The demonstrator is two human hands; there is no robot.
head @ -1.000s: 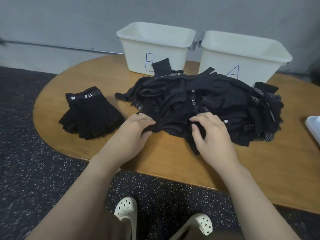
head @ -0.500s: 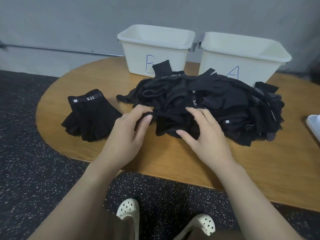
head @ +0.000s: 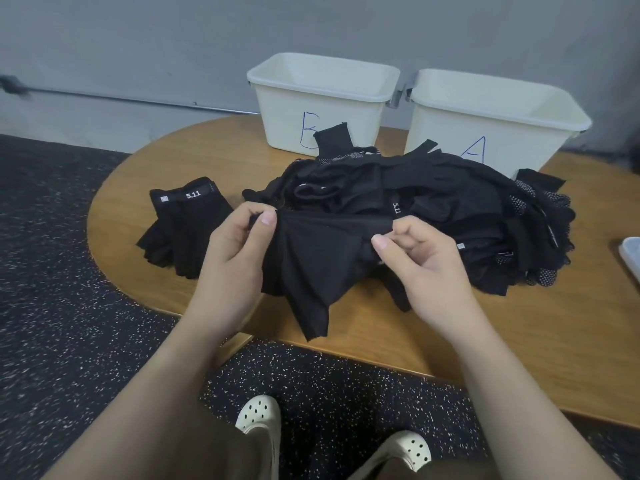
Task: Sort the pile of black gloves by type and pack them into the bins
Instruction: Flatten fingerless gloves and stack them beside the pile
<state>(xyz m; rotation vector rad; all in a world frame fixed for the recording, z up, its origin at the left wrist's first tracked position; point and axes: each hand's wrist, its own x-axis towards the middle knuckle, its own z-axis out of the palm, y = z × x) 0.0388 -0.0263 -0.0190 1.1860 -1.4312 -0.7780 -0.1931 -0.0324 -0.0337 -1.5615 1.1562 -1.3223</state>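
A big pile of black gloves (head: 446, 209) lies on the middle of the wooden table (head: 554, 341). My left hand (head: 235, 251) and my right hand (head: 422, 265) each pinch an end of one black glove (head: 311, 268), held up in front of the pile with its fingers hanging down. A small stack of black fingerless gloves marked 5.11 (head: 187, 230) lies apart at the left. Behind the pile stand two white bins, bin B (head: 322, 105) and bin A (head: 491, 123); what shows of their insides holds nothing.
A white object (head: 632, 258) pokes in at the table's right edge. The table's rounded left end and front edge border a dark speckled floor. My two white perforated shoes (head: 259, 414) show below. A grey wall stands behind the bins.
Both hands have gone from feeling at the pile's front edge to pinching one glove and lifting it clear, stretched between them.
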